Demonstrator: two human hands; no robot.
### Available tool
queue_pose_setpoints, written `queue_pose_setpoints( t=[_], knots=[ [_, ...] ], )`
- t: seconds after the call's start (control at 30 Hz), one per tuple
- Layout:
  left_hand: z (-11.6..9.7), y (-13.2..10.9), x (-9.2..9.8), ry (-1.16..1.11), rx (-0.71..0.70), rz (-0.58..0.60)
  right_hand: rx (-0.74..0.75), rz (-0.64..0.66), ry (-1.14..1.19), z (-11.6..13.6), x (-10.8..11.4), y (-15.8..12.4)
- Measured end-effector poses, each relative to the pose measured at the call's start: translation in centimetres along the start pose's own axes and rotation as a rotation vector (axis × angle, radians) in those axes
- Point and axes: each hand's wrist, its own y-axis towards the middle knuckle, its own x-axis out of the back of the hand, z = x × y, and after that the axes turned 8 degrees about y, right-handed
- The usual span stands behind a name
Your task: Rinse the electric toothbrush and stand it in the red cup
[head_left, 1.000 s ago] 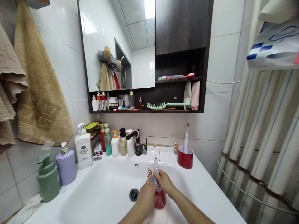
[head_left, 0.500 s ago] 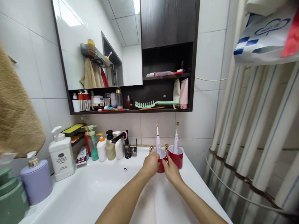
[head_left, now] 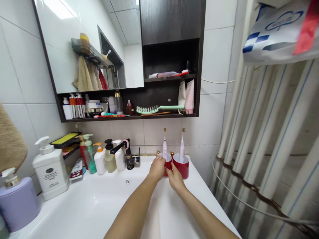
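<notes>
Near the back right corner of the white sink stand two red cups with white insides. My left hand (head_left: 157, 168) is closed round the left side of the left red cup (head_left: 168, 168), which holds a pink electric toothbrush (head_left: 164, 149). On that cup's right side rest the fingers of my right hand (head_left: 175, 177), between the two cups. The right red cup (head_left: 183, 170) stands just beside it with a pale toothbrush (head_left: 181, 151) upright inside. Part of the left cup is hidden behind my fingers.
A black faucet (head_left: 129, 157) rises behind the basin (head_left: 99, 202). Several pump bottles line the left ledge, with a large white one (head_left: 51, 171) nearer. Above hangs a dark cabinet (head_left: 171, 25) holding a green hairbrush (head_left: 148, 110). White pipes (head_left: 264, 132) run along the right.
The view has shifted slightly, so most things sit further left. The left cup, with both hands at it, appears slightly farther back, near the golden fittings.
</notes>
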Motion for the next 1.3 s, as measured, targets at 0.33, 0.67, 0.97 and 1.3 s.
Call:
queue_pose_setpoints(
  t=[0.33, 0.67, 0.97, 1.3],
  knots=[
    [-2.0, -7.5, 5.3, -1.211, 0.118, -0.304, 0.246, 0.116, 0.301, 5.8, 1.4, -4.9],
    [-3.3, -11.0, 9.1, -1.597, 0.076, -0.214, 0.165, 0.269, 0.636, 10.1, 1.7, -8.6],
    [-1.9, -11.9, 7.0, -1.606, 0.380, 0.135, 0.029, 0.206, 0.304, 7.1, 0.4, -8.2],
    [0.8, -13.6, 0.6, -1.470, 0.624, 0.203, 0.076, -0.270, -0.285, 2.1, 4.4, 1.2]
  ],
)
